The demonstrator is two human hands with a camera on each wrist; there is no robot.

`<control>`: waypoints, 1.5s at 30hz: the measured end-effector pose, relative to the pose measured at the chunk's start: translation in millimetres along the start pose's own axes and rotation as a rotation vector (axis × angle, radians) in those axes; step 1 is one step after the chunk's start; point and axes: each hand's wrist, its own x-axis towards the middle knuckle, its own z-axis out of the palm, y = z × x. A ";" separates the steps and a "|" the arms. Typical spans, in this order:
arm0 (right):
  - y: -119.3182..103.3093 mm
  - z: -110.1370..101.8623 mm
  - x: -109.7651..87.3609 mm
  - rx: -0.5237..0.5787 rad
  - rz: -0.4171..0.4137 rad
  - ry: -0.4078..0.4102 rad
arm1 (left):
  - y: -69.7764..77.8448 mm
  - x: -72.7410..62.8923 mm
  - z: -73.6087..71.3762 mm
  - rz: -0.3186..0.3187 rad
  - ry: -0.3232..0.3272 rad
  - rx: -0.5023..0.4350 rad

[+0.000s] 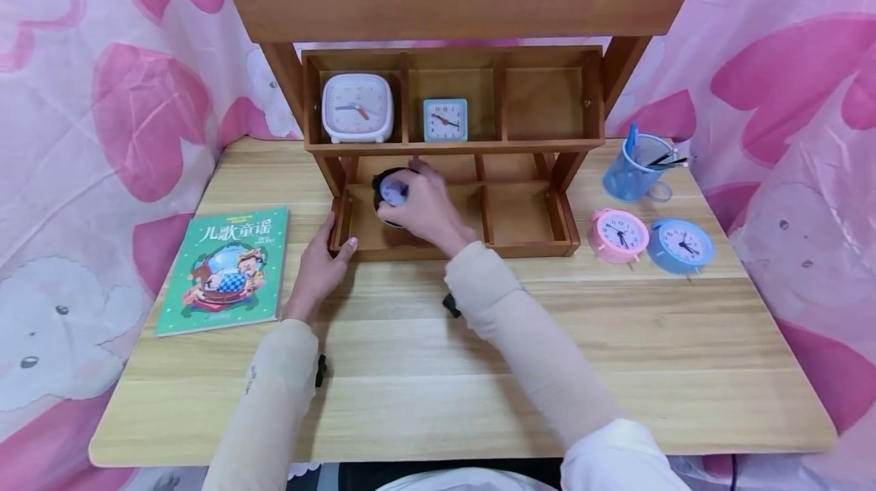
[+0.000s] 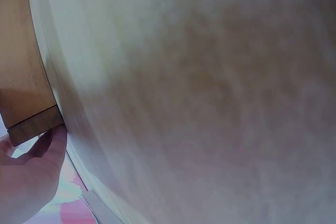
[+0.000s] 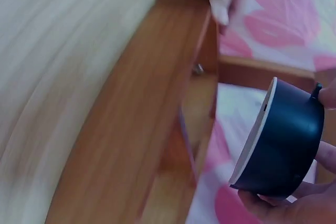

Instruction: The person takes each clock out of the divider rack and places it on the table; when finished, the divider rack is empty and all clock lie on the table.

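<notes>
My right hand (image 1: 431, 210) grips a small round black clock (image 3: 283, 140) by its casing, fingers and thumb spread around its sides. In the head view the clock is over the lower left compartment of the wooden shelf (image 1: 404, 254), and the hand partly covers its pale face. My left hand (image 1: 318, 270) holds the left front corner of that lower tier, thumb at the front and fingers along the outer side. The left wrist view shows those fingers (image 2: 55, 150) against the corner of the wood.
On the middle tier stand a white clock (image 1: 357, 107) and a small light-blue square clock (image 1: 445, 120). A green book (image 1: 229, 270) lies to the left. At the right are a pink clock (image 1: 619, 235), a blue clock (image 1: 680, 246) and a blue pen cup (image 1: 626, 175).
</notes>
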 end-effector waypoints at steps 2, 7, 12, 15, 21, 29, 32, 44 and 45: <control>7.7 -12.6 -9.4 0.012 0.010 0.048 | 0.5 0.5 -0.7 -0.004 0.003 -0.008; 33.5 -44.2 -39.7 0.018 0.034 0.128 | 0.9 -0.2 -4.0 0.001 0.001 -0.019; 73.3 -76.6 -76.2 -0.004 0.090 0.211 | -0.8 -2.0 -3.4 -0.001 -0.015 -0.019; 98.8 -96.0 -98.9 -0.012 0.148 0.262 | -2.3 -2.2 -2.9 -0.008 -0.017 -0.020; 147.3 -139.9 -146.3 -0.063 0.278 0.422 | -1.4 -1.7 -3.1 -0.003 -0.019 -0.021; 204.4 -204.1 -210.1 -0.111 0.603 0.562 | 0.4 -1.1 -2.2 0.001 -0.029 -0.017; 222.9 -221.6 -232.6 -0.135 0.718 0.565 | 0.2 -2.7 -0.7 -0.016 -0.042 -0.012; 264.7 -238.1 -280.1 -0.211 0.815 0.437 | 1.6 -0.8 -0.4 -0.004 -0.051 0.000; 265.9 -236.9 -281.1 -0.214 0.802 0.430 | 1.7 -0.4 -0.4 0.001 -0.049 0.002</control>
